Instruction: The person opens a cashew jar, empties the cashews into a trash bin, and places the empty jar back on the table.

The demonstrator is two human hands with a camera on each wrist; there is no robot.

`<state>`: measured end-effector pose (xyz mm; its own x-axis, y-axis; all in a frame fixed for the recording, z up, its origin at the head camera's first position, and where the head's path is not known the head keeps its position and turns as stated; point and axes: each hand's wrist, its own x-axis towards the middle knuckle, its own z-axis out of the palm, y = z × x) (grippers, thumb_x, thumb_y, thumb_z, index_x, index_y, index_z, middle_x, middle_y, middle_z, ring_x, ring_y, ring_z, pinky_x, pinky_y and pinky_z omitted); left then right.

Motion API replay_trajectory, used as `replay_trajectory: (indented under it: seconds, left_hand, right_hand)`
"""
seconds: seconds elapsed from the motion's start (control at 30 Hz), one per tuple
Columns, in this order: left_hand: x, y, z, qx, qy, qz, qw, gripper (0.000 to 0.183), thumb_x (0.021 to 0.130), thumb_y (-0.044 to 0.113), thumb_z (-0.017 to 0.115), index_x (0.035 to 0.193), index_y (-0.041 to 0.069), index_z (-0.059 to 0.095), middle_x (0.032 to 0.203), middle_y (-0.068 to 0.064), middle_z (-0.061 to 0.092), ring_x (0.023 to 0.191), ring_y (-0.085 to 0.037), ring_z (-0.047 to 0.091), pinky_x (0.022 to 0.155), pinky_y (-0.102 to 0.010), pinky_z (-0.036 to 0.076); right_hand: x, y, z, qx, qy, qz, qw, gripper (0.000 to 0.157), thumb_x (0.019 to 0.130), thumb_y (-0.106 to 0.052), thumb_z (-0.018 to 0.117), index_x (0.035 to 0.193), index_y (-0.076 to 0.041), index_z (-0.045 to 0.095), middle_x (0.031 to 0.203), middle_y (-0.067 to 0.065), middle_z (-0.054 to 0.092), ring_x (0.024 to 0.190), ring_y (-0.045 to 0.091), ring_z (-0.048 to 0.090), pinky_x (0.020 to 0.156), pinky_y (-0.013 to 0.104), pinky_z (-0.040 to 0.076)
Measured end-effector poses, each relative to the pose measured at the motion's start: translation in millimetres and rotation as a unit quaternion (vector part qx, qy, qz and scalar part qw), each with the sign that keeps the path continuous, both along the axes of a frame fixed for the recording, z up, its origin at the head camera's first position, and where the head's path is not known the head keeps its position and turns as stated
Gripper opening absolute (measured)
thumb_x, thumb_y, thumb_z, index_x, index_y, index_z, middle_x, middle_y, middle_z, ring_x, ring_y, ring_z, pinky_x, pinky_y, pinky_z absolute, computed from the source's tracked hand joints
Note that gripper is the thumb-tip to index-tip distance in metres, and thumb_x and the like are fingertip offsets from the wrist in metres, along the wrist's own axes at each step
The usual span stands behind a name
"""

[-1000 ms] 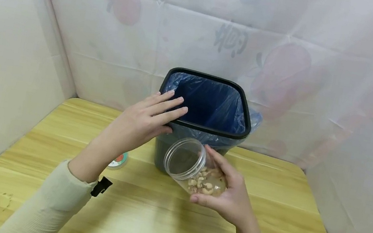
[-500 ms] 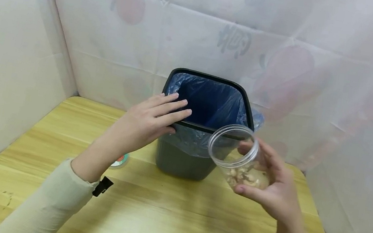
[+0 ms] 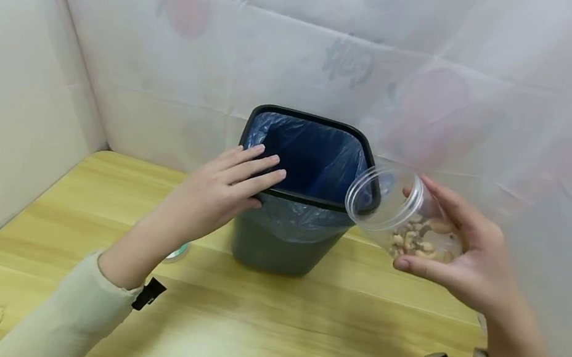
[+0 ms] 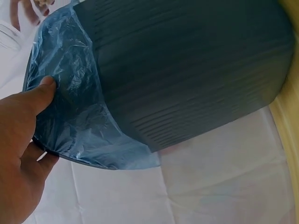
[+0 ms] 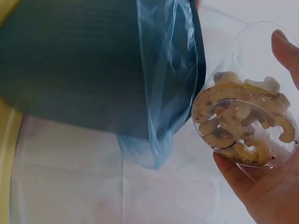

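Note:
A grey trash bin (image 3: 275,245) with a black rim and a blue plastic liner (image 3: 338,168) stands on the table. My left hand (image 3: 217,189) holds its near left rim, fingers over the top and thumb (image 4: 39,95) against the liner outside. In my right hand (image 3: 476,252) is a lidless clear plastic jar (image 3: 399,209), gripped around its body and tipped with its mouth toward the bin. Cashews (image 3: 416,240) lie inside the jar toward its base, also seen through the bottom in the right wrist view. The jar's mouth overlaps the bin's right rim in the head view.
A round lid (image 3: 176,252) with green on it lies on the wooden table (image 3: 239,333), mostly behind my left forearm. Pale printed cloth (image 3: 197,64) hangs behind the bin and along both sides.
My right hand has moved right and upward with the jar, from in front of the bin to beside its right rim. My left hand has stayed on the rim.

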<state>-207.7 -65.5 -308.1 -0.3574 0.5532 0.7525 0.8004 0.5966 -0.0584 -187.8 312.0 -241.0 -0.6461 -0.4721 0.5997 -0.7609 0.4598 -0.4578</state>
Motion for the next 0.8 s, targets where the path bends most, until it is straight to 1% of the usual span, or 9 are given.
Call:
replay_trajectory:
  seconds: [0.07,0.17,0.3,0.4,0.53,0.6,0.67,0.77,0.8]
  left_hand:
    - [1.8,-1,-2.8,0.005,-0.004,-0.002,1.0,0.062,0.083,0.01,0.081,0.14,0.011,0.058,0.145,-0.011,0.056,0.141,-0.032,0.043,0.114,-0.052,0.037]
    - [3.7,-1,-5.6,0.011,-0.007,-0.005,0.9999,0.062,0.083,0.01,0.081,0.141,0.011,0.058,0.144,-0.011,0.056,0.142,-0.033,0.043,0.113,-0.054,0.037]
    - [3.8,0,-6.4,0.013,-0.01,-0.005,0.9998,0.063,0.084,0.01,0.08,0.142,0.012,0.056,0.145,-0.012,0.055,0.142,-0.032,0.041,0.114,-0.053,0.035]
    - [2.8,0,-5.4,0.015,-0.017,-0.005,0.9997,0.063,0.085,0.01,0.079,0.143,0.013,0.056,0.146,-0.012,0.054,0.144,-0.032,0.04,0.116,-0.051,0.033]
    - [2.3,-1,-4.9,0.022,-0.029,-0.006,0.9993,0.062,0.086,0.01,0.078,0.143,0.013,0.056,0.146,-0.013,0.054,0.144,-0.03,0.039,0.116,-0.052,0.033]
    - [2.2,-2,-5.2,0.026,-0.034,-0.006,0.9991,0.061,0.086,0.01,0.078,0.143,0.013,0.057,0.146,-0.012,0.054,0.144,-0.03,0.039,0.115,-0.053,0.033]
    - [2.2,-2,-5.6,0.026,-0.036,-0.007,0.999,0.061,0.086,0.009,0.078,0.142,0.013,0.057,0.147,-0.012,0.054,0.144,-0.03,0.039,0.115,-0.054,0.033]
    - [2.1,-2,-6.2,0.028,-0.036,-0.009,0.9989,0.06,0.086,0.009,0.078,0.142,0.013,0.057,0.146,-0.012,0.054,0.144,-0.031,0.04,0.116,-0.054,0.033]
    - [2.2,-3,-6.1,0.028,-0.035,-0.01,0.999,0.06,0.085,0.009,0.079,0.142,0.013,0.057,0.146,-0.012,0.054,0.144,-0.031,0.04,0.115,-0.054,0.033]
  right_hand:
    - [-4.3,0,6.2,0.032,-0.004,-0.022,0.999,0.114,0.044,0.007,0.095,0.147,-0.009,0.05,0.138,-0.009,0.06,0.116,0.001,0.06,0.097,0.011,0.044]
    - [-12.5,0,14.1,0.059,-0.017,-0.028,0.998,0.11,0.05,0.003,0.095,0.148,-0.015,0.049,0.143,-0.009,0.056,0.124,-0.001,0.054,0.1,0.01,0.039]
    - [-22.7,-1,23.0,0.086,-0.043,-0.035,0.995,0.106,0.056,-0.001,0.095,0.149,-0.023,0.048,0.136,-0.013,0.061,0.122,-0.003,0.055,0.094,0.008,0.04]
    - [-29.4,-4,30.0,0.101,-0.068,-0.035,0.992,0.104,0.061,-0.004,0.095,0.15,-0.028,0.047,0.131,-0.01,0.064,0.115,-0.003,0.059,0.09,0.007,0.043]
    - [-38.2,-10,39.8,0.133,-0.083,-0.042,0.987,0.101,0.066,-0.012,0.094,0.15,-0.036,0.044,0.143,-0.006,0.056,0.122,-0.003,0.055,0.095,0.006,0.039]
    - [-42.9,-12,43.7,0.15,-0.081,-0.042,0.984,0.1,0.068,-0.016,0.094,0.15,-0.039,0.042,0.147,-0.006,0.053,0.129,0.002,0.051,0.098,0.006,0.035]
    - [-45.7,-14,47.0,0.159,-0.093,-0.04,0.982,0.099,0.07,-0.018,0.093,0.15,-0.041,0.041,0.148,-0.006,0.051,0.133,0.01,0.051,0.099,0.008,0.035]
    - [-49.6,-17,50.6,0.17,-0.099,-0.036,0.98,0.097,0.07,-0.02,0.093,0.149,-0.043,0.041,0.147,-0.006,0.053,0.133,0.021,0.051,0.098,0.009,0.036]
    - [-51.0,-18,51.6,0.174,-0.099,-0.034,0.979,0.097,0.07,-0.021,0.093,0.149,-0.043,0.041,0.147,-0.005,0.053,0.133,0.022,0.051,0.097,0.01,0.036]
